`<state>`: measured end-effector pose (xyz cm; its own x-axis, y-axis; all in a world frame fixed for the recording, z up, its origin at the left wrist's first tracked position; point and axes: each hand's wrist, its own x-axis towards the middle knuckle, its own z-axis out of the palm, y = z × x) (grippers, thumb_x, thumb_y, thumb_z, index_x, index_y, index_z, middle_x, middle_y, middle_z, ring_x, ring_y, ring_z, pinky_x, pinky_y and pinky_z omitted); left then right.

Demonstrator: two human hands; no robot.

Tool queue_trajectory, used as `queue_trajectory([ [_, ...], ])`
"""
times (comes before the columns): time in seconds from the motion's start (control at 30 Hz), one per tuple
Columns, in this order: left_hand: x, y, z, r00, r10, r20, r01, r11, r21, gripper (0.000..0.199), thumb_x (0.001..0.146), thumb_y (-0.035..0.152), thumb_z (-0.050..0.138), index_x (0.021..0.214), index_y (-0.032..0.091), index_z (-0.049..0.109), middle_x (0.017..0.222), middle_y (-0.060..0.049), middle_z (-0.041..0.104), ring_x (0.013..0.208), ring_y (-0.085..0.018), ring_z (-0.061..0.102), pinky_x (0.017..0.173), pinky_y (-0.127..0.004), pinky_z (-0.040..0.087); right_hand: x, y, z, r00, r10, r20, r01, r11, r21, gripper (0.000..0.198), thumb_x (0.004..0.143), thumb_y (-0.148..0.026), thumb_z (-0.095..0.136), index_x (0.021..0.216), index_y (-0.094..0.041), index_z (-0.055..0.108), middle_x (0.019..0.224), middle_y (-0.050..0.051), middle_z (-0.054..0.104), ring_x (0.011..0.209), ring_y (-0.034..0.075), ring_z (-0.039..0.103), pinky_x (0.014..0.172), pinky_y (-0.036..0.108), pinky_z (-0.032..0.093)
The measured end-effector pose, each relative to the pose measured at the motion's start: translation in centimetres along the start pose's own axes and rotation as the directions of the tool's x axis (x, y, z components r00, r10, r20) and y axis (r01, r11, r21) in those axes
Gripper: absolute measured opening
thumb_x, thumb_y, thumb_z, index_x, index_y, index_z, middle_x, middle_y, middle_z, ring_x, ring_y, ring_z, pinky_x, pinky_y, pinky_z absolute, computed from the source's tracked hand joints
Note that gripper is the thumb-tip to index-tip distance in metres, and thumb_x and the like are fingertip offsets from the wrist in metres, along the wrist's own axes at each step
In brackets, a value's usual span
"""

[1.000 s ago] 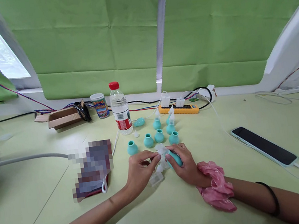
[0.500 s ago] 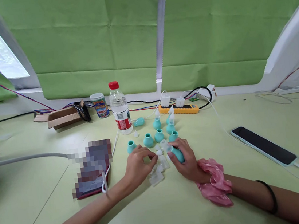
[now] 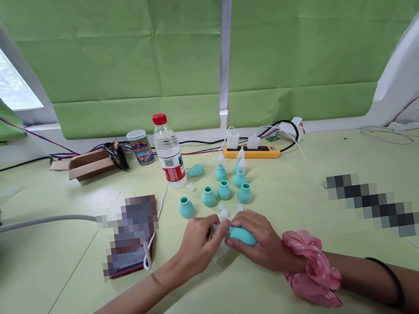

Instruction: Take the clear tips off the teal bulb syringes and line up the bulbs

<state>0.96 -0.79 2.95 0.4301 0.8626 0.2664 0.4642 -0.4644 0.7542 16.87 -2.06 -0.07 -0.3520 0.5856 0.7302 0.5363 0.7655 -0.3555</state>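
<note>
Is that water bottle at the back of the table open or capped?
Capped. The water bottle stands upright with its red cap on top.

I see a teal bulb (image 3: 242, 234) lying on its side, its neck pointing left, gripped in my right hand (image 3: 257, 238). At that neck sits a small clear tip (image 3: 216, 231), pinched by my left hand (image 3: 200, 243); I cannot tell whether it is seated in the neck or only touching it. Both hands rest low on the table, meeting at the joint. The bulb looks soft, smooth and rounded, and is partly covered by my fingers.
</note>
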Motion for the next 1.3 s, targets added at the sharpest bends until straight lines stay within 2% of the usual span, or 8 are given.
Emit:
queue_trajectory([
  [0.17,-0.5,1.1,0.4,0.985,-0.059,0.165,0.102,0.959,-0.264,0.042,0.082,0.037,0.033,0.046,0.016,0.029,0.044,0.006,0.023,0.043,-0.006,0.02,0.042,-0.021,0.018,0.1,-1.4,-0.7,0.998,0.047,0.035,-0.054,0.971,0.232,0.013,0.074,-0.028,0.056,0.079,-0.017,0.051,0.064,0.002,0.057,0.058,0.012,0.051,0.054,0.024,0.041],
  [0.3,-0.6,1.3,0.6,0.933,-0.145,0.328,0.323,0.737,-0.594,0.043,0.078,0.041,0.039,0.044,0.016,0.032,0.04,0.006,0.028,0.038,-0.004,0.023,0.038,-0.02,0.017,0.6,-1.6,-1.3,0.99,0.097,0.105,-0.129,0.923,0.363,0.014,0.075,-0.03,0.056,0.071,-0.018,0.052,0.058,-0.001,0.054,0.054,0.01,0.049,0.052,0.021,0.041],
  [0.53,0.0,1.2,0.3,0.855,-0.218,0.471,0.511,0.514,-0.689,0.044,0.079,0.038,0.029,0.04,0.019,0.023,0.029,0.007,0.019,0.03,-0.005,0.017,0.035,-0.02,0.017,1.6,-1.9,-2.7,0.992,0.019,0.122,-0.068,0.91,0.409,0.011,0.076,-0.027,0.053,0.072,-0.017,0.055,0.06,0.001,0.055,0.053,0.01,0.049,0.051,0.022,0.041],
  [0.63,0.4,0.9,0.0,0.947,-0.27,0.172,0.32,0.797,-0.512,0.042,0.082,0.038,0.024,0.044,0.018,0.028,0.036,0.005,0.027,0.036,-0.008,0.026,0.039,-0.022,0.025,2.3,-1.6,-3.5,0.999,0.047,-0.004,-0.043,0.937,0.347,0.008,0.074,-0.024,0.055,0.079,-0.018,0.055,0.068,0.002,0.059,0.06,0.012,0.054,0.057,0.022,0.044],
  [0.7,0.5,0.3,0.0,0.996,-0.082,-0.042,0.077,0.991,-0.105,0.037,0.08,0.039,0.033,0.053,0.017,0.04,0.05,0.001,0.042,0.05,-0.012,0.039,0.048,-0.025,0.033,2.9,-0.9,-3.9,0.986,0.15,-0.075,-0.122,0.949,0.292,0.009,0.073,-0.024,0.057,0.08,-0.019,0.055,0.071,0.002,0.06,0.065,0.012,0.056,0.06,0.022,0.045],
  [0.87,0.4,-1.8,1.2,0.974,0.221,0.047,-0.2,0.75,0.63,0.02,0.082,0.029,0.038,0.084,0.016,0.054,0.09,-0.009,0.054,0.084,-0.024,0.045,0.065,-0.036,0.04,3.9,2.3,-4.1,0.909,0.365,-0.199,-0.322,0.921,0.218,0.016,0.075,-0.033,0.054,0.078,-0.017,0.056,0.074,0.002,0.06,0.069,0.014,0.055,0.063,0.023,0.046],
  [1.13,-0.6,-1.3,1.0,0.958,0.234,0.166,-0.287,0.79,0.541,0.049,0.082,0.044,0.032,0.126,0.02,0.03,0.13,-0.012,0.031,0.114,-0.031,0.03,0.089,-0.05,0.027,4.0,8.7,-4.0,0.836,0.439,-0.33,-0.429,0.897,0.106,0.025,0.071,-0.04,0.055,0.08,-0.017,0.054,0.076,0.004,0.06,0.069,0.016,0.056,0.066,0.029,0.046],
  [1.3,-2.1,-1.2,2.5,0.927,0.226,0.298,-0.361,0.75,0.554,0.066,0.076,0.058,0.032,0.131,0.024,0.019,0.138,-0.014,0.018,0.121,-0.04,0.016,0.089,-0.064,0.011,2.7,12.4,-3.4,0.831,0.52,-0.199,-0.536,0.843,-0.039,0.022,0.068,-0.038,0.055,0.078,-0.018,0.053,0.073,0.003,0.061,0.067,0.016,0.057,0.065,0.03,0.046],
])
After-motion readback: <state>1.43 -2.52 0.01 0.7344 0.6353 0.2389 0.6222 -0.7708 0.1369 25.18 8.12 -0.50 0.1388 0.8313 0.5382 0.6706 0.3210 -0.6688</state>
